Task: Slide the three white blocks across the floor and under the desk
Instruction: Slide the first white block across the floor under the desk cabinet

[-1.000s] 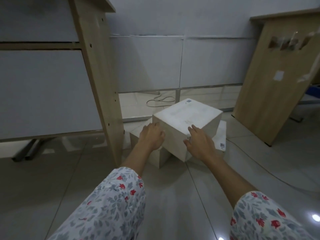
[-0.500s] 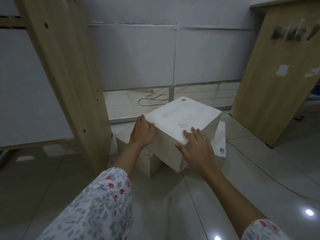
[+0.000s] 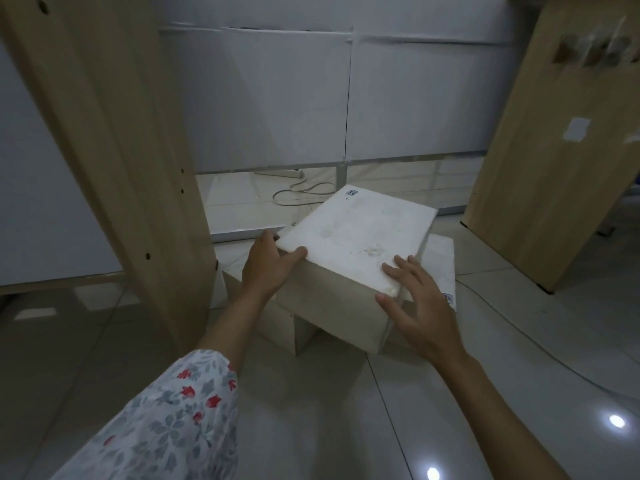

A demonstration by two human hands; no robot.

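Nearest to me, my floral sleeve (image 3: 173, 420) reaches in from the lower left over the glossy tiled floor (image 3: 311, 427). My right hand (image 3: 420, 313) lies spread on the near right corner of the top white block (image 3: 356, 237), fingers straight. My left hand (image 3: 268, 266) grips its left corner, thumb curled over the edge. That block rests tilted on two lower white blocks, one at left (image 3: 263, 327), one at right (image 3: 440, 268). A wooden bench leg (image 3: 114, 150) stands at left, another wooden panel (image 3: 561, 168) at far right. Beyond, a cable (image 3: 301, 195) lies below the white wall panels (image 3: 277, 98).
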